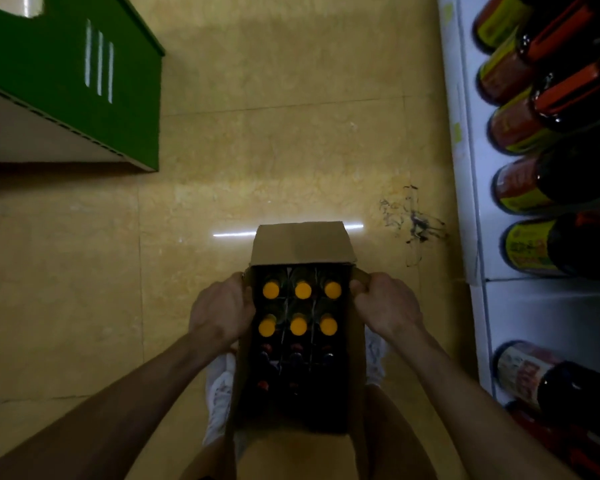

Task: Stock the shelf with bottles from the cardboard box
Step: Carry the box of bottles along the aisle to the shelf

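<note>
Gripping the cardboard box [302, 244] from both sides, head view looking straight down. Left hand [222, 310] is on the box's left top edge with fingers curled over the rim by the small side flap; the fingertips are hidden against the cardboard. Right hand [387, 306] mirrors it on the right top edge, fingers curled around the right side flap. Both grips sit at the far half of the box, level with the yellow-capped bottles [302, 289].

The box is open, far flap folded outward, and sits between the two forearms, above the person's white shoes [219, 393]. Can't tell if it is lifted or resting on the floor [257, 150].

Inside are six yellow caps in two rows of three, just between the two hands. Darker caps [297, 348] show in the near half, dim and hard to count.

The shelf [475, 202] runs along the right edge, white front, with dark shelved bottles [523, 188] with red and yellow labels lying in a row, well apart from the box. A green unit [118, 81] is at upper left.
</note>
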`<control>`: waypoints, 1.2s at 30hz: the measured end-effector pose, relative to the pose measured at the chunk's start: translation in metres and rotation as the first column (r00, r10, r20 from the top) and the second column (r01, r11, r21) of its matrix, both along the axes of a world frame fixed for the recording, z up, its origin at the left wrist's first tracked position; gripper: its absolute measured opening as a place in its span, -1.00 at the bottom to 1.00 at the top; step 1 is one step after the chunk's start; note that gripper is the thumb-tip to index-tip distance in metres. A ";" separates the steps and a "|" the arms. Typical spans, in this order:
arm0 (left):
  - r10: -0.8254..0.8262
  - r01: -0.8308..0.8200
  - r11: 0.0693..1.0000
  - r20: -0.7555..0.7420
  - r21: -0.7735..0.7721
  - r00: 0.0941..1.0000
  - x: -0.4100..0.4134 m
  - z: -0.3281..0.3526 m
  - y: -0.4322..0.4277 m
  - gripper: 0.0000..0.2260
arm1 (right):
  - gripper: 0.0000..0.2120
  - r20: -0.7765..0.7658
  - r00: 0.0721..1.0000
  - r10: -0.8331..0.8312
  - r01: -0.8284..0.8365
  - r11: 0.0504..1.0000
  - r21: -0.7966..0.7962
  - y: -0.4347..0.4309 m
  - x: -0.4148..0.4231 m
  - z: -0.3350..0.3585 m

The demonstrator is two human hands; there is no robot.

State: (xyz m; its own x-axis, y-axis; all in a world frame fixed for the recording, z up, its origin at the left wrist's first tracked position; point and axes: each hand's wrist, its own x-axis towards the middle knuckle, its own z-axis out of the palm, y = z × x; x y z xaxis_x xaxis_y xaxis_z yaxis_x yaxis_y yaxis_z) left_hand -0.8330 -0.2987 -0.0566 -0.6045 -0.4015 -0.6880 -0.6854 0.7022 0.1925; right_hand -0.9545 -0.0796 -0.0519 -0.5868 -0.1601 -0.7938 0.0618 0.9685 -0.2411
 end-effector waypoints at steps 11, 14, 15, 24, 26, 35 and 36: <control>0.011 -0.012 0.999 -0.026 -0.036 1.000 -0.113 0.011 -0.021 -0.72 | -0.64 -0.036 0.999 0.002 -0.004 0.999 -0.038 -0.018 -0.115 -0.004; 0.022 -0.023 0.999 -0.043 -0.027 0.999 -0.142 0.007 -0.034 -0.73 | -0.63 -0.044 0.999 -0.005 0.004 1.000 -0.030 -0.030 -0.141 -0.006; 0.025 -0.026 0.999 -0.040 -0.022 0.999 -0.151 0.006 -0.039 -0.74 | -0.63 -0.046 0.999 -0.005 0.004 1.000 -0.031 -0.034 -0.149 -0.006; 0.020 -0.017 0.998 -0.061 0.063 0.998 -0.213 -0.008 -0.097 -0.79 | -0.68 -0.053 0.997 -0.048 0.051 0.998 0.047 -0.096 -0.209 0.002; 0.008 -0.002 0.996 -0.065 0.085 0.998 -0.227 -0.010 -0.107 -0.78 | -0.70 -0.060 0.995 -0.076 0.080 0.994 0.071 -0.108 -0.222 0.005; -0.008 0.014 0.995 -0.058 0.100 0.998 -0.284 -0.016 -0.147 -0.77 | -0.67 -0.096 0.987 -0.128 0.138 0.985 0.103 -0.144 -0.276 0.009; -0.003 0.009 0.995 -0.059 0.100 0.998 -0.291 -0.016 -0.149 -0.77 | -0.68 -0.100 0.988 -0.122 0.132 0.986 0.100 -0.146 -0.283 0.007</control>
State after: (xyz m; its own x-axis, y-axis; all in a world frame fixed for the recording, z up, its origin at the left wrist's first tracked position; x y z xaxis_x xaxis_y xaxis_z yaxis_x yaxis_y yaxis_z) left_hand -1.1243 -0.4476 -0.0724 -0.6469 -0.3285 -0.6882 -0.6669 0.6814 0.3016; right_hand -1.2375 -0.2255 -0.0446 -0.6688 0.0026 -0.7435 0.1681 0.9746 -0.1478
